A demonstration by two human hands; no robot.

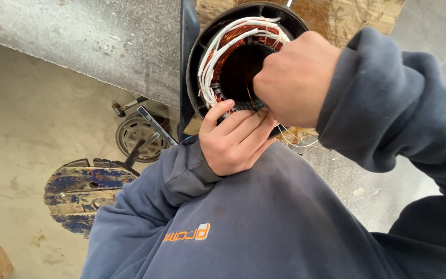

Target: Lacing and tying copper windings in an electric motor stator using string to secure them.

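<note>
Nearest the camera is the person's dark blue sweatshirt [264,217], filling the lower frame. Just beyond it the two hands meet at the lower rim of a motor stator [243,57], a round black housing packed with copper windings [233,39] and bound with white sleeved leads [215,57].

The left hand [233,137] lies under the opening, thumb raised against the inner edge, fingers curled toward the other hand. The right hand [295,77] is closed into a fist over the rim, knuckles up; what it pinches is hidden, so I cannot tell whether it grips wire or a tool. The hands are touching.

The stator stands at chest level at the edge of a grey slab [104,46], with worn cardboard [347,15] behind.

Judgement: the housing looks heavy and rigid, best held by the outer shell. The windings are thin, easily nicked, and should not bear load. Loose white strands [298,140] hang below and could snag.

Farther off on the concrete floor: a blue-painted wooden reel [81,194], a round fan cover [138,137], a hammer [127,106].
</note>
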